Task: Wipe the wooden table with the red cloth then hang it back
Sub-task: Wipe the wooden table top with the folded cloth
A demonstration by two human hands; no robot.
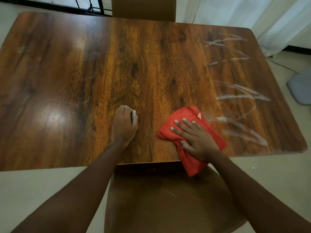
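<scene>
The wooden table (117, 64) fills most of the view. A folded red cloth (190, 115) lies on it near the front edge, right of centre, and one end hangs over the edge. My right hand (193, 138) presses flat on the cloth with fingers spread. My left hand (124, 123) rests on the tabletop to the left of the cloth, curled into a loose fist with nothing visible in it. White streaks (242, 96) mark the right part of the table, just beyond the cloth.
A brown chair seat (159, 199) sits below the table's front edge, between my arms. Another chair back (143, 7) stands at the far side. White curtains (252, 14) hang at the back right; a grey object (301, 86) stands on the floor at right.
</scene>
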